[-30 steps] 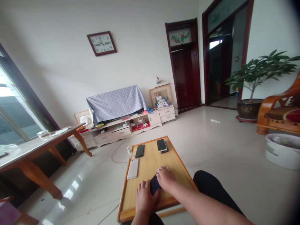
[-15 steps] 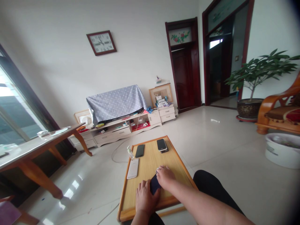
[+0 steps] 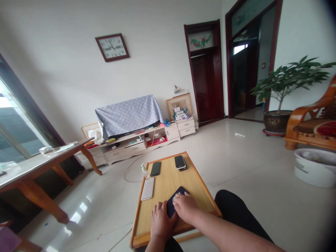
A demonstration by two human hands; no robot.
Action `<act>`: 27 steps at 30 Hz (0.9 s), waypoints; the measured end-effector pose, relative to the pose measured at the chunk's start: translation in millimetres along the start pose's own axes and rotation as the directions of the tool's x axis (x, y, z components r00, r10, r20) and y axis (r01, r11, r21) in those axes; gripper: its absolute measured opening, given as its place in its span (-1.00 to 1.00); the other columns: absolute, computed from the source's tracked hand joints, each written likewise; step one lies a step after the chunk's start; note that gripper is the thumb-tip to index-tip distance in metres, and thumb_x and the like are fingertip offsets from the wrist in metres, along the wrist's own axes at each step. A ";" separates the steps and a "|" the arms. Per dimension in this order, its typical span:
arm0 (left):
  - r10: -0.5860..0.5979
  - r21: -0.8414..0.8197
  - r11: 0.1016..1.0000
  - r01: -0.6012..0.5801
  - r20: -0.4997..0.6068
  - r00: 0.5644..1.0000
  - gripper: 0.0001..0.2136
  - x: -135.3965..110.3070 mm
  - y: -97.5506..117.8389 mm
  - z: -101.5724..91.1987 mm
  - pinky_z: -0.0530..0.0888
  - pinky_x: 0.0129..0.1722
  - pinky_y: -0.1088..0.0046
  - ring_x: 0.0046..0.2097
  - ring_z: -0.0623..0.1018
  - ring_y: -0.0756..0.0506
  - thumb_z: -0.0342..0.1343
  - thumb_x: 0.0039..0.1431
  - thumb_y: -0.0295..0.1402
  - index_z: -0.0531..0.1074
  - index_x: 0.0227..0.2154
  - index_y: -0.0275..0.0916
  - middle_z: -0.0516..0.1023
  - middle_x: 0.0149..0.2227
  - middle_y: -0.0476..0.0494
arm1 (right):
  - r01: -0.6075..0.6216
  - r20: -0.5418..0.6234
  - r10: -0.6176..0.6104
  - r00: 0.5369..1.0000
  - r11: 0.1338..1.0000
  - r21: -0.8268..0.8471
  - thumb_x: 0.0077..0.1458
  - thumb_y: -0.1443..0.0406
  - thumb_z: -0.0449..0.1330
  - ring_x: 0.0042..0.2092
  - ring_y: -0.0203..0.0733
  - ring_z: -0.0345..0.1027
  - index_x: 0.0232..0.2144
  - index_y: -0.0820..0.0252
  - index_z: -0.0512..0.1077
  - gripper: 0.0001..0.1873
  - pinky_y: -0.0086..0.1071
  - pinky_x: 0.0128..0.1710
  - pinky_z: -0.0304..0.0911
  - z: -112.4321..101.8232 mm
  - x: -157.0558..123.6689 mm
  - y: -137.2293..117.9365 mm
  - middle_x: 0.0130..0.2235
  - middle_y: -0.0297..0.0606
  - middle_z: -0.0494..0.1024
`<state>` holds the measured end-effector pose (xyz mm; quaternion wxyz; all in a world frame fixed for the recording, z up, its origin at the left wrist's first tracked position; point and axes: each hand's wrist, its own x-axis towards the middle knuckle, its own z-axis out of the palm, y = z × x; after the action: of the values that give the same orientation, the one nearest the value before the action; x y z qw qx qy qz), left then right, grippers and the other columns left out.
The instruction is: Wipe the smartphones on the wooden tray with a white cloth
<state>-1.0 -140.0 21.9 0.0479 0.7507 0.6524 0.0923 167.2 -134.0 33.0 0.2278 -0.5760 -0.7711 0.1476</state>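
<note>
A low wooden table (image 3: 183,176) stands in front of me. On its near part lies a dark blue phone (image 3: 176,196). My left hand (image 3: 160,219) rests on the table against the phone's near left edge and grips that end. My right hand (image 3: 185,207) lies on top of the phone, fingers curled and pressed together over a small whitish thing that I cannot make out. The phone's far end shows beyond the right fingertips. My dark trouser knee (image 3: 233,206) is to the right of the table.
Farther along the table lie a white phone (image 3: 147,188), a black phone (image 3: 155,168), two stacked dark phones (image 3: 180,162) and a small bottle (image 3: 144,170). A long wooden table (image 3: 39,166) stands left, a white basin (image 3: 313,167) and a potted plant (image 3: 279,120) right.
My right hand has slid back toward me along the dark blue phone, uncovering its far end. My left hand has stayed put.
</note>
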 end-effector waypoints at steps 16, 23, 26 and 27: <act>-0.004 -0.009 1.000 0.004 -0.002 1.000 -0.44 -1.0 0.5 -2.8 0.26 0.12 0.30 0.14 0.36 -0.22 0.05 0.15 0.04 0.32 0.16 -0.11 0.44 0.09 -0.18 | -0.029 -0.009 0.029 1.000 0.999 -0.028 0.37 0.22 -0.14 0.19 -0.05 0.34 -0.09 0.14 0.58 -0.52 -0.11 0.32 -0.11 -13.2 -4.1 4.2 0.11 -0.09 0.55; 0.008 -0.023 1.000 -0.009 -0.021 1.000 -0.53 0.6 -3.7 3.8 0.25 0.10 0.30 0.11 0.37 -0.19 0.01 0.19 -0.17 0.32 0.16 -0.11 0.44 0.09 -0.16 | 0.011 0.030 -0.011 1.000 1.000 -0.016 0.32 0.15 -0.03 0.20 0.02 0.32 0.01 0.23 0.55 -0.54 -0.17 0.30 -0.03 1.3 -13.9 -17.5 0.16 0.00 0.50; 0.004 -0.019 1.000 -0.004 -0.007 1.000 -0.53 0.1 -3.9 2.8 0.25 0.10 0.31 0.13 0.37 -0.19 0.01 0.17 -0.22 0.31 0.16 -0.10 0.44 0.10 -0.16 | 0.047 0.053 -0.047 0.997 0.999 0.006 0.32 0.16 -0.03 0.18 -0.04 0.35 0.03 0.15 0.54 -0.57 -0.21 0.28 0.01 2.0 -18.4 -19.6 0.15 -0.09 0.51; 0.003 -0.018 1.000 -0.003 -0.007 1.000 -0.52 -0.1 -3.6 2.3 0.25 0.10 0.30 0.13 0.37 -0.20 0.01 0.18 -0.16 0.32 0.16 -0.11 0.44 0.10 -0.17 | 0.039 0.049 -0.039 0.998 0.999 0.007 0.33 0.18 -0.04 0.18 -0.05 0.36 0.00 0.13 0.55 -0.57 -0.21 0.28 0.02 -0.8 -17.1 -15.9 0.14 -0.12 0.53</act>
<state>-4.1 -139.5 18.9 0.0519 0.7510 0.6505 0.1010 158.5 -155.1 38.3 0.2133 -0.5564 -0.7870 0.1599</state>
